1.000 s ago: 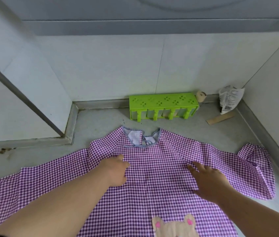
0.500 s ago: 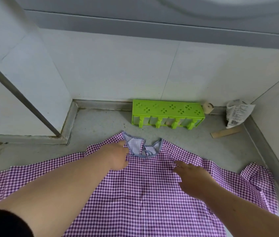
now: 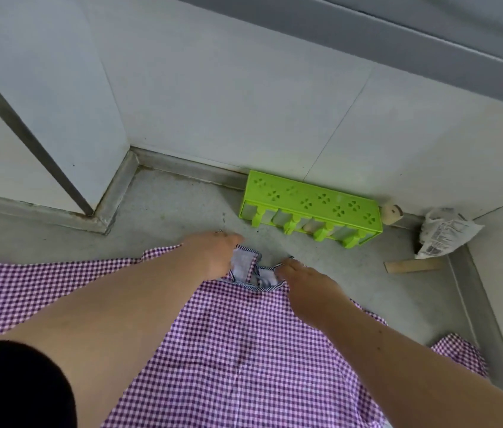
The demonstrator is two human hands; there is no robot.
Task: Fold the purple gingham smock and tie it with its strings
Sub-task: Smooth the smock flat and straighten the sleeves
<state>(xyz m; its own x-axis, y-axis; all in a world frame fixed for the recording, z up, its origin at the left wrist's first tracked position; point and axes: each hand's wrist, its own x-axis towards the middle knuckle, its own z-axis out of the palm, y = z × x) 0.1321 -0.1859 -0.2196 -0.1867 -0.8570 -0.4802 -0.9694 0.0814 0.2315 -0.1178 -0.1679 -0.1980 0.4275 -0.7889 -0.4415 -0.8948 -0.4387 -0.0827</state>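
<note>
My left hand (image 3: 213, 257) curls its fingers down over the left side of the collar (image 3: 251, 271) and appears to pinch the fabric there, while my right hand (image 3: 309, 290) sits at the collar's right side with knuckles bent; whether its fingertips actually grip the edge I cannot tell, as they are hidden under the hand. By count, from largest down: one purple gingham smock (image 3: 244, 359) spread flat on the grey floor (image 3: 176, 211), one green plastic rack (image 3: 312, 208) against the baseboard, one crumpled white packet (image 3: 444, 236) in the far right corner, one flat wooden strip (image 3: 413, 266) just in front of it, and one small pale round object (image 3: 392, 213) touching the rack's right end. Compared with a second ago, both my hands have travelled up from the chest of the smock to its neckline, and my view has tipped so that the bear patch on the front is out of sight. The smock lies with its neck opening pointing away from me toward the rack, its body running toward me, and its long axis across the view through the sleeves: the left sleeve (image 3: 28, 291) stretches out flat, the right sleeve's cuff (image 3: 460, 356) is bunched near the right wall.
</note>
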